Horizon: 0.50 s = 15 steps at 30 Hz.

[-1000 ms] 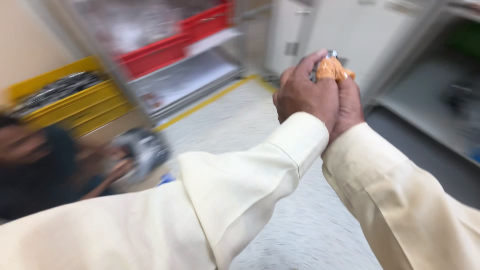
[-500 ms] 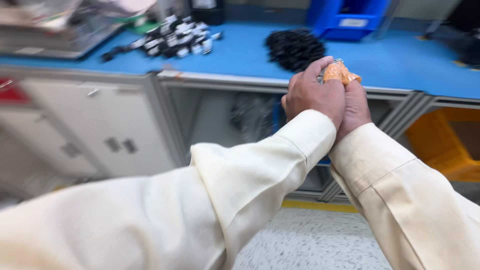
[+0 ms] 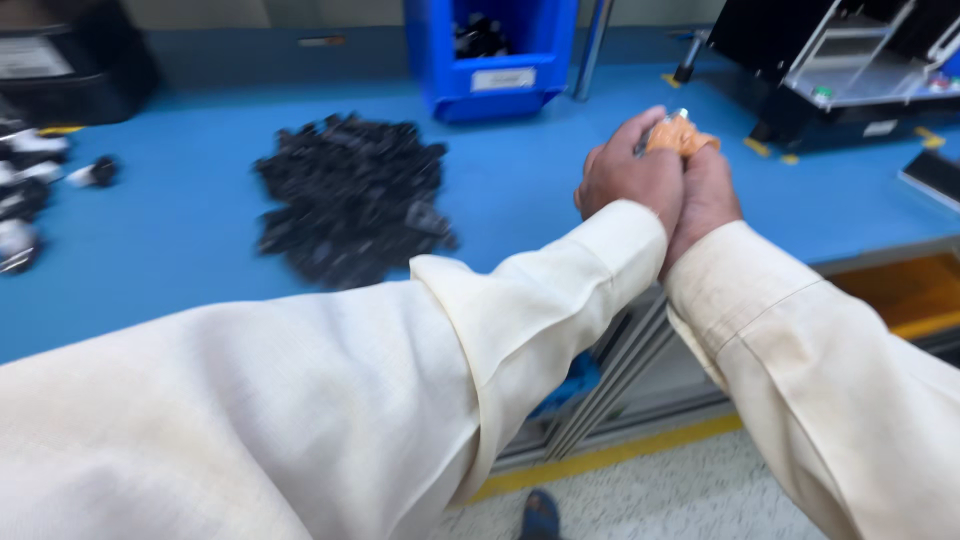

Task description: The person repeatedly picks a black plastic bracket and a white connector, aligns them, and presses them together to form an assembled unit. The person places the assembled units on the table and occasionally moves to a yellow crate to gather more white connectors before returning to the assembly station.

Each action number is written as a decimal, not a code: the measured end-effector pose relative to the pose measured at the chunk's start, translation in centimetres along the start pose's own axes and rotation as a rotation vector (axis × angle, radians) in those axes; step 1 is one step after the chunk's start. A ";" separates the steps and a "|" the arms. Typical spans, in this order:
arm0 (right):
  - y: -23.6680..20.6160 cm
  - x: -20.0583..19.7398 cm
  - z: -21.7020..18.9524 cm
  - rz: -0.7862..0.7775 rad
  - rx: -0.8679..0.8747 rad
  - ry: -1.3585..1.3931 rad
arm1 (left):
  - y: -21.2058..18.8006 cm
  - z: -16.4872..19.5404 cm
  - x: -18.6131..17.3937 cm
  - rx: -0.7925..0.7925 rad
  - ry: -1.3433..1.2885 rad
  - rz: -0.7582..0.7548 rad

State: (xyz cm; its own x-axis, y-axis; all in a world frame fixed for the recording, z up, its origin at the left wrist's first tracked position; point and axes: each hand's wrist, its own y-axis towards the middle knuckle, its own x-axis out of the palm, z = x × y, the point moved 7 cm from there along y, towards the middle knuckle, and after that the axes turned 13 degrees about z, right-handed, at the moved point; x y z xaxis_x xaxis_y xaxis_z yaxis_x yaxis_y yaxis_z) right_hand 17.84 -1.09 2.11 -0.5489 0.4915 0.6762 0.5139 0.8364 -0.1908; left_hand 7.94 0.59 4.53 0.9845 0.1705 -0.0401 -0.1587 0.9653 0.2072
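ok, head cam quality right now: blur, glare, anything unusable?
Head view: mild motion blur; the pile of black parts is smeared and small pieces at the left edge are soft. Both hands and the orange item read fairly well. Lighting is even, with no harsh glare on the blue benchtop.

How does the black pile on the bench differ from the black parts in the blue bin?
The pile lies loose and spread out on the blue bench; the bin's parts sit contained inside the blue bin. The pile shows in full and looks far larger; only a small part of the bin's parts shows over the bin's front. The pile lies nearer the hands than the bin. Both are small, black and blurred.
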 end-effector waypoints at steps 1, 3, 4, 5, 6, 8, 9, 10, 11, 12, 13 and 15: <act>2.4 -0.6 -0.6 0.045 -0.010 -0.018 | 1.6 -0.5 2.3 0.008 0.002 0.007; 6.5 -2.0 -2.0 0.146 -0.036 -0.043 | 4.0 -2.5 7.1 -0.092 -0.097 0.019; 8.3 -2.7 -2.6 0.194 -0.051 -0.054 | 4.9 -3.7 9.3 -0.146 -0.144 0.022; 9.9 -3.1 -3.3 0.237 -0.070 -0.064 | 5.9 -4.7 11.3 -0.162 -0.202 0.008; 11.4 -3.6 -3.6 0.283 -0.082 -0.070 | 6.8 -5.9 13.1 -0.177 -0.261 -0.006; 13.8 -4.7 -3.7 0.379 -0.096 -0.082 | 8.3 -8.3 16.2 -0.278 -0.484 -0.033; 14.8 -5.1 -3.4 0.412 -0.076 -0.101 | 9.0 -9.5 17.3 -0.359 -0.653 -0.045; 15.7 -5.5 -3.1 0.446 -0.056 -0.122 | 9.3 -10.4 18.4 -0.443 -0.822 -0.055; 16.4 -6.1 -3.0 0.481 -0.035 -0.144 | 9.3 -11.5 19.3 -0.518 -0.773 -0.073; 17.0 -6.4 -2.8 0.471 -0.016 -0.207 | 9.6 -12.5 19.5 -0.588 -0.722 -0.086; 17.6 -6.6 -2.7 0.457 0.003 -0.268 | 9.8 -13.2 19.6 -0.653 -0.672 -0.099; 18.2 -7.1 -2.7 0.431 0.060 -0.353 | 9.2 -14.1 20.2 -0.857 -0.596 -0.108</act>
State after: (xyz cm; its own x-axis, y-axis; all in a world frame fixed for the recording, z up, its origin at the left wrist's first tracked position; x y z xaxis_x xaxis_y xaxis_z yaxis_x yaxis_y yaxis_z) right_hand 32.93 9.98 -4.26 -0.4900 0.8350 0.2505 0.7081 0.5488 -0.4443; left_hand 25.32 15.71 -8.13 0.8365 0.1754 0.5192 0.1620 0.8259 -0.5400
